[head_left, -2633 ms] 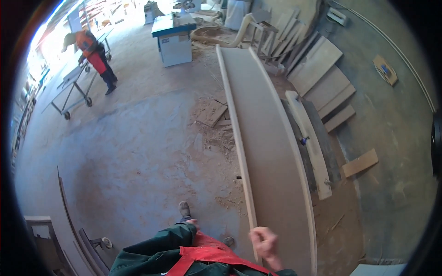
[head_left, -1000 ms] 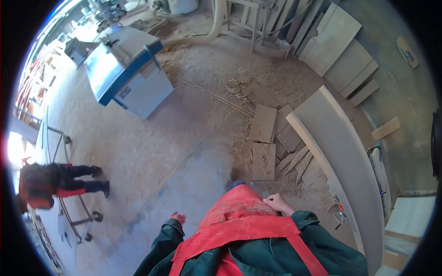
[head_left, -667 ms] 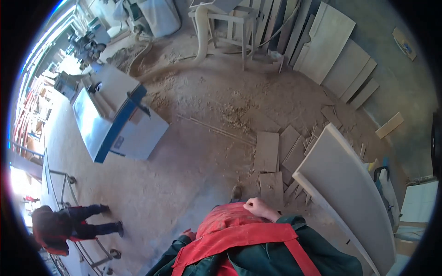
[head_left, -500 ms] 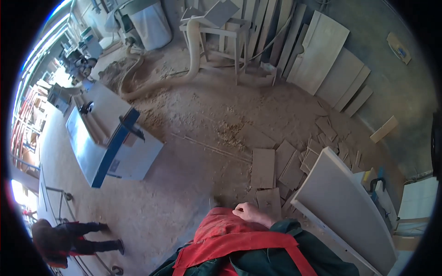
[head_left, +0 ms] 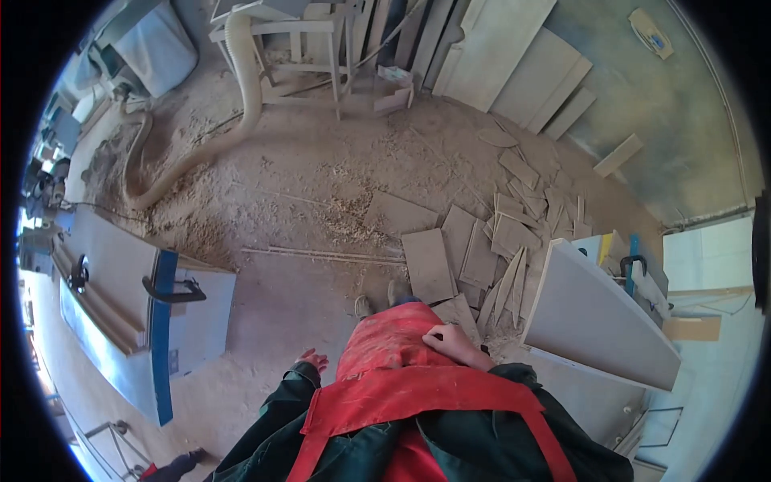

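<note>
Right hand (head_left: 454, 345) lies on our red apron (head_left: 385, 353) at the waist, knuckles up and fingers bent into the cloth. Whether they pinch it or only press on it we cannot tell. Left hand (head_left: 313, 360) hangs free at our side, fingers spread, holding nothing and touching nothing.

Nearest the right hand, but apart from it, is the pale panel (head_left: 598, 317). It lies at our right on what looks like a grey worktop (head_left: 594, 406), with its broad face up. Its long axis runs from the end beside our hip away to our right. The wide short edge faces the offcuts (head_left: 474, 249) on the floor (head_left: 305, 185), and the far end narrows toward the rim of the picture.

With neither hand on the panel, we judge this a pause beside it. To handle it well we should stand square to its near end, keep our feet off the loose offcuts and sawdust, and have both hands free before touching it.

A blue clamp (head_left: 633, 269) stands just behind the panel. Well off to our left is a saw (head_left: 152, 321) with a blue edge. A hose (head_left: 241, 96) snakes over the floor ahead, and boards (head_left: 514, 56) lean on the far wall.
</note>
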Demonstrator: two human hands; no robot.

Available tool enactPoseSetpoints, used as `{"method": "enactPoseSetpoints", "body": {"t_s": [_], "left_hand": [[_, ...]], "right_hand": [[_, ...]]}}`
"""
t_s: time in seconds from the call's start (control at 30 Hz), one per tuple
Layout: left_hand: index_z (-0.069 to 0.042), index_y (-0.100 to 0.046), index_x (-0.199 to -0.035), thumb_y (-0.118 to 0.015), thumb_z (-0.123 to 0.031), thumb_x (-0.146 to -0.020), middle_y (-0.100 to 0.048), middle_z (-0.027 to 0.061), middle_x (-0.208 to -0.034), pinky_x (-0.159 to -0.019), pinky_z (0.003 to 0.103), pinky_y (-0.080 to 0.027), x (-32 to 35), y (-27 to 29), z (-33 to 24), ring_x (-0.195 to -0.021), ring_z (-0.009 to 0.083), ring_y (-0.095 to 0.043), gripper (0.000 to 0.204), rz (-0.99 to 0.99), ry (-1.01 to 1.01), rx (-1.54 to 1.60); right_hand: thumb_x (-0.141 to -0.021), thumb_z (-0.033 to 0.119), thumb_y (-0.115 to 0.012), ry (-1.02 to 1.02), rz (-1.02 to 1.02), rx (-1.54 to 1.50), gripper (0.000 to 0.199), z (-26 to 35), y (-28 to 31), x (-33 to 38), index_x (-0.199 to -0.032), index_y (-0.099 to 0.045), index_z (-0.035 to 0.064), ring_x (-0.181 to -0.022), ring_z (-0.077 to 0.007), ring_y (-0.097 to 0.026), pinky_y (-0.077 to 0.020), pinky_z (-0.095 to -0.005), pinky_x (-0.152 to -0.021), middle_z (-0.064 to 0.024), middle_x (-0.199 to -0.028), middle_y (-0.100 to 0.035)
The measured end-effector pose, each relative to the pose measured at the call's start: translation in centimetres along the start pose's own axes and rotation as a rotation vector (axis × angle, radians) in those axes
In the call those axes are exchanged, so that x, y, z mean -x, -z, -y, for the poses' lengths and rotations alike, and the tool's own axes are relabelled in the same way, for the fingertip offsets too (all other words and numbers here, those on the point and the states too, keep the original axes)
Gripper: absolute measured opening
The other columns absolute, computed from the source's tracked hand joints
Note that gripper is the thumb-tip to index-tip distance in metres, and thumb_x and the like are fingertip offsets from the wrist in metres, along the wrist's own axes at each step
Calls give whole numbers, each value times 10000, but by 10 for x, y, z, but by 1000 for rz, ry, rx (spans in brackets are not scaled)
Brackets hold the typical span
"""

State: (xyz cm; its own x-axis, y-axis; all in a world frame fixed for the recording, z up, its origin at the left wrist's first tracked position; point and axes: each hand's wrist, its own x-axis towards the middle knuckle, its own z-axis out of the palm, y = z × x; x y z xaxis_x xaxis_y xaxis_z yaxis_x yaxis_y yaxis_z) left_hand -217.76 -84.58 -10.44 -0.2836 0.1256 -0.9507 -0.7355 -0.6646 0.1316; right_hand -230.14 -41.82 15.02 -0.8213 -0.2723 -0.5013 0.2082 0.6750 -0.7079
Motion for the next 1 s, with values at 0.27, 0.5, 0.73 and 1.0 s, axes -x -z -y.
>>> {"method": "enactPoseSetpoints", "body": {"t_s": [0.27, 0.5, 0.73, 1.0], "left_hand": [[-204, -387, -1400, -333, -394, -990, -512, 272, -1357, -929, 575, -415, -72, 8, -24, -1191, 461, -513, 455, -140, 6, -157], [-163, -520, -1314, -307, -383, -992, -505, 175, -1404, -1108, 521, -290, -62, 2, -4, -1307, 393, -438, 445, 565, -248, -1526], [-125, -575, -1277, -367, -436, -976, -577, 185, -1309, -1142, 420, -273, -56, -12, -11, -1283, 290, -476, 480, 43, 226, 120], [-161, -618, -1222, -411, -371, -980, -658, 138, -1181, -1077, 385, -376, -83, -41, -85, -1138, 254, -592, 381, 53, -284, -666]], "right_hand": [[-867, 302, -675, -30, -7, 22, 299, 35, 14, -47, -902, -710, 6, -796, -219, -696, -529, -347, -743, -136, -848, -717], [-861, 296, -638, 67, 37, 139, 302, 45, 20, -79, -860, -709, 2, -747, -274, -692, -528, -373, -707, -166, -813, -706], [-865, 308, -651, 99, 154, 210, 304, 75, 36, -114, -896, -714, 12, -782, -265, -697, -527, -368, -726, -158, -852, -712], [-877, 317, -658, 151, 242, 84, 308, 116, 43, -209, -934, -721, 21, -785, -225, -701, -534, -355, -729, -143, -849, -720]]}}
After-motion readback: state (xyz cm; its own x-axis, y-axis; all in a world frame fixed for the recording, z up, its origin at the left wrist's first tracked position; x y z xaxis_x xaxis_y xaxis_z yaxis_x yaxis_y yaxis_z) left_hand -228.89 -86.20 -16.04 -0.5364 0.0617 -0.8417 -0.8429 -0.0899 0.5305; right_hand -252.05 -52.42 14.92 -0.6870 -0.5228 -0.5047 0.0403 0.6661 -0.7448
